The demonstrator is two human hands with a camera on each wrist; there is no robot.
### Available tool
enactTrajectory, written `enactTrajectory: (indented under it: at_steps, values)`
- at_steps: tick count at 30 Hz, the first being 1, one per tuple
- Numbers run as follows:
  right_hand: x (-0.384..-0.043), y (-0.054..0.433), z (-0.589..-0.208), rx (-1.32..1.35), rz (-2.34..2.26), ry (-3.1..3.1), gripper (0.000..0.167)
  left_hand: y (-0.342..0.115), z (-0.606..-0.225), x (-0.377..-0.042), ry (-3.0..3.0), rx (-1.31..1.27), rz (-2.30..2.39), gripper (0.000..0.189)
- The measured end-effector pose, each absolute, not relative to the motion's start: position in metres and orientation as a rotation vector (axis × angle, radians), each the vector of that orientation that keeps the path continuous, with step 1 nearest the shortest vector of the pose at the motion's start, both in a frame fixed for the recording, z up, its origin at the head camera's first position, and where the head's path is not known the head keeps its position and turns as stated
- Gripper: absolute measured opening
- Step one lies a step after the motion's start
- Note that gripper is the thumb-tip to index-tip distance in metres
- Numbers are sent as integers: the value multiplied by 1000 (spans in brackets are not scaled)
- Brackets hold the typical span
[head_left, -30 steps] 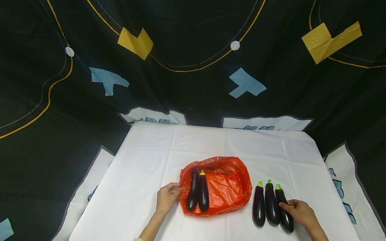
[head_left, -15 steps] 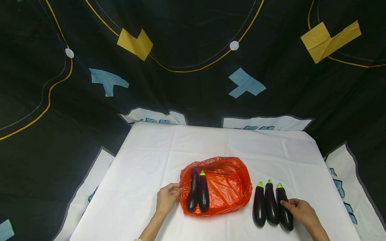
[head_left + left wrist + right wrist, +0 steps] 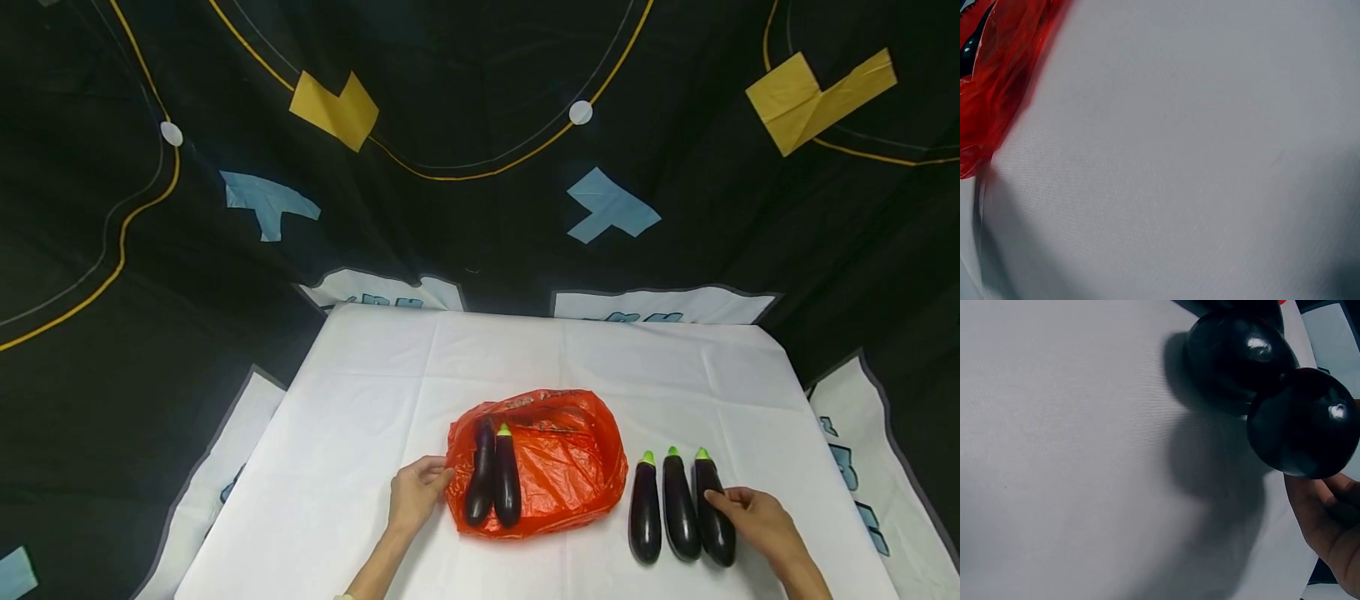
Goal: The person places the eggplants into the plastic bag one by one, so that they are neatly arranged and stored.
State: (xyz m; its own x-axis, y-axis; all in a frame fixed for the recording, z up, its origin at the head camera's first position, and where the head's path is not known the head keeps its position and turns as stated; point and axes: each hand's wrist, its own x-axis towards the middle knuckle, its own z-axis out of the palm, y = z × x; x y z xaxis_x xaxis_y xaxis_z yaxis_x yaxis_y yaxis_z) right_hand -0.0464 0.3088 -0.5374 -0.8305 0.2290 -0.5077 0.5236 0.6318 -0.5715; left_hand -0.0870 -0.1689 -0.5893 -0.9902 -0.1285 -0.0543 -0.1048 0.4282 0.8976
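An opened red plastic bag (image 3: 558,467) lies mid-table in the head view. Two dark purple eggplants are inside at its left: a left eggplant (image 3: 480,479) and one with a green cap (image 3: 507,483). My left hand (image 3: 414,497) pinches the bag's left edge between thumb and fingers. To the right of the bag, three eggplants stand side by side: a left one (image 3: 644,510), a middle one (image 3: 680,508) and a right one (image 3: 714,521). The right one is gripped by my right hand (image 3: 761,525); its rounded end (image 3: 1304,425) looms close in the right wrist view.
A white cloth (image 3: 360,400) covers the table. Behind it hangs a dark curtain (image 3: 465,233) with yellow and blue patches. In the left wrist view, the bag's crumpled side (image 3: 1004,75) shows at the upper left, beside white cloth.
My right hand has shifted the right eggplant slightly up and to the right, and it leans a little less. The middle eggplant has moved slightly. My left hand and the bag stay put.
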Motion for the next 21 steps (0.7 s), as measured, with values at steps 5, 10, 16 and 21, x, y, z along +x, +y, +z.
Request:
enactTrajectory:
  at_steps: [5,10,16,21]
  values:
    - [-48,310,-536,605,-1059,2448,99,-169,-589,-86,-2628,225,-1682,13]
    - [-49,310,-532,590,-1079,2427,100,-168,-587,-86,-2626,234,-1699,12]
    - [-50,306,-529,591,-1156,2414,95,-169,-588,-86,-2621,210,-1685,13]
    - [-51,302,-526,598,-1243,2392,89,-169,-588,-85,-2606,198,-1689,14]
